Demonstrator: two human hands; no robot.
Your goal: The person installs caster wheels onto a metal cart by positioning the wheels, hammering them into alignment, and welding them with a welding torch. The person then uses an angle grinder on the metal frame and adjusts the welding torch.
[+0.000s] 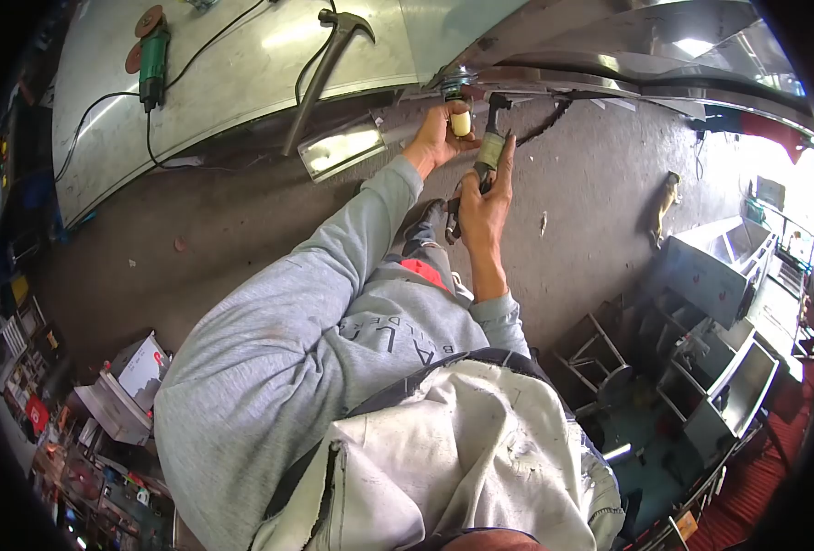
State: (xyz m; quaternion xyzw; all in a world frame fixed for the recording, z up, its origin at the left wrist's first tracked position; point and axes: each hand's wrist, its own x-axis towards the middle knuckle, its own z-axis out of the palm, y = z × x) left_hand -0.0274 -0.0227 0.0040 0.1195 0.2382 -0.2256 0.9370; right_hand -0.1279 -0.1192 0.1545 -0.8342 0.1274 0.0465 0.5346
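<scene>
My left hand (437, 138) is closed around what looks like a caster with a cream wheel (462, 123). The caster's metal top sits right at the edge of the steel sheet structure (563, 78). In my right hand (486, 209) is a slim power tool with an angled head (492, 147), its dark head pointing up beside the caster. Whether the tool's tip touches the caster, I cannot tell. Both hands are close together over the floor, with one finger of the right hand stretched along the tool.
A green angle grinder (153, 62) with a cord and a claw hammer (327, 75) lie on the steel tabletop (241, 50); the hammer's handle overhangs the edge. A bright panel (342, 150) is below. A small animal (668, 204) and metal cabinets (719, 262) are right.
</scene>
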